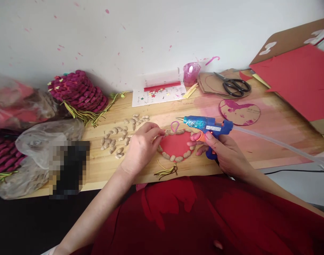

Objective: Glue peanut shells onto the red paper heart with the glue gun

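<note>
In the head view, my right hand [225, 150] grips a blue glue gun [200, 123], its metal nozzle pointing left above the table. A clear glue stick [273, 140] trails out of the gun's back end. The fingers of my left hand [143, 143] are pinched together on a peanut at the upper left edge of a red heart-shaped piece [175, 146]. A row of peanuts [179, 159] lines that piece's border. A pink loop [175, 126] shows at its top and a yellow-green and dark yarn tassel [166, 171] at its bottom.
Loose peanuts [112, 140] lie left of my left hand. Behind are a paper with small stars [154, 95], a pink cup [191, 73], black scissors [235, 88] and a cardboard heart [240, 112]. Plastic bags [37, 138] and a purple peanut bundle [78, 92] sit left, red sheets [302, 78] right.
</note>
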